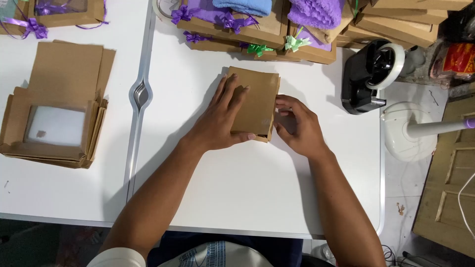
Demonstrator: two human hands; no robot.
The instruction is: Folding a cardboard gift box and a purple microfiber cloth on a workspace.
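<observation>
A closed brown cardboard box (258, 94) lies on the white table (247, 193) in front of me. My left hand (220, 118) rests flat on its lid, fingers spread, pressing down. At the box's right side my right hand (297, 126) has its fingertips against the side flap. Neither hand lifts the box off the table.
A stack of flat, unfolded window boxes (54, 123) lies at the left. Finished boxes with purple and green bows (257, 29) and folded towels line the far edge. A black tape dispenser (371, 74) stands at the right, with a white fan base (408, 131) beyond the table edge.
</observation>
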